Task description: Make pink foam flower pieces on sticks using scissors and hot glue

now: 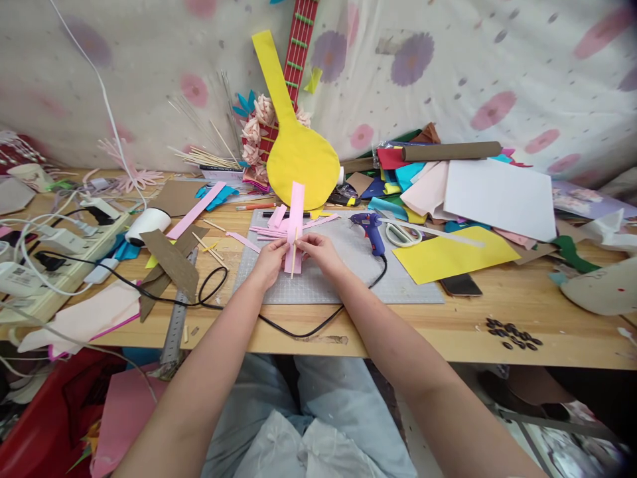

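My left hand (271,260) and my right hand (318,252) meet over the grey cutting mat (398,285). Together they pinch a long pink foam strip (296,212) that stands upright from my fingers, with a thin wooden stick (293,255) held against its lower part. Both hands have their fingers closed on the strip. Behind the hands lie several loose pink strips (271,231) on the mat.
A blue glue gun (369,229) lies right of my hands, its black cable running over the table edge. Scissors (398,234), a yellow sheet (448,255), a phone (460,284), a foam pile, a yellow guitar cut-out (298,156), cardboard pieces, a steel ruler (176,325) and a power strip (60,245) surround the mat.
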Motion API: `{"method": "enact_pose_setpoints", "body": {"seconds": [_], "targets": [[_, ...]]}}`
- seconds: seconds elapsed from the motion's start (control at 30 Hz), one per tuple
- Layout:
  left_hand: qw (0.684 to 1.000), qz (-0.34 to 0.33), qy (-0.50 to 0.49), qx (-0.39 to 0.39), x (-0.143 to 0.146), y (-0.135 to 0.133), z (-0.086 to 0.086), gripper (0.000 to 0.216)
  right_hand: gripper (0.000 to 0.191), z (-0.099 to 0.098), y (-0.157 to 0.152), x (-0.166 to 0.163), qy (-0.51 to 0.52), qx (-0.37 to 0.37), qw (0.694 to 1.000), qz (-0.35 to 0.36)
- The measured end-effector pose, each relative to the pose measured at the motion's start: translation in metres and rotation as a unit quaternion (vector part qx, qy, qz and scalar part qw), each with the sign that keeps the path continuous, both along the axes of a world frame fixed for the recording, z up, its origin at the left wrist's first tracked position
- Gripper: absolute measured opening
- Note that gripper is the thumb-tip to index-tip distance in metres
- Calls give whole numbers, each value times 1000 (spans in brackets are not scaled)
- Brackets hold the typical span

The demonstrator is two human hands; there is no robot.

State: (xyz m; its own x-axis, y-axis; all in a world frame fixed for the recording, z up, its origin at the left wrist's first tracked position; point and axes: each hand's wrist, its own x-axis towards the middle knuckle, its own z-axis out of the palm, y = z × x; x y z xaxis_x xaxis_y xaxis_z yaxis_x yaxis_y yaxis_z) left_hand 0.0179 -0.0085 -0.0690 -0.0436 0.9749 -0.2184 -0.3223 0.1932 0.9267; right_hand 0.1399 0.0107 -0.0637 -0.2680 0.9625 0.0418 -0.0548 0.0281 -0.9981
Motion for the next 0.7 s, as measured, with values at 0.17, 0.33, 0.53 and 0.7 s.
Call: {"method": "enact_pose_setpoints", "body": {"seconds": [0.17,0.33,0.53,0.7], "targets": [[999,-31,-21,-27,-1,-6,9,20,17,-1,1,1,-27,17,998,-45],[998,-44,-31,-26,-1,-6,8,20,16,-3,2,0,-45,16,998,-50],[996,-74,-34,-25,-2,-8,10,21,17,-7,5,-1,-69,12,995,-74],[995,-94,-31,-13,-2,-9,10,22,19,-9,6,0,-88,27,992,-88]]}}
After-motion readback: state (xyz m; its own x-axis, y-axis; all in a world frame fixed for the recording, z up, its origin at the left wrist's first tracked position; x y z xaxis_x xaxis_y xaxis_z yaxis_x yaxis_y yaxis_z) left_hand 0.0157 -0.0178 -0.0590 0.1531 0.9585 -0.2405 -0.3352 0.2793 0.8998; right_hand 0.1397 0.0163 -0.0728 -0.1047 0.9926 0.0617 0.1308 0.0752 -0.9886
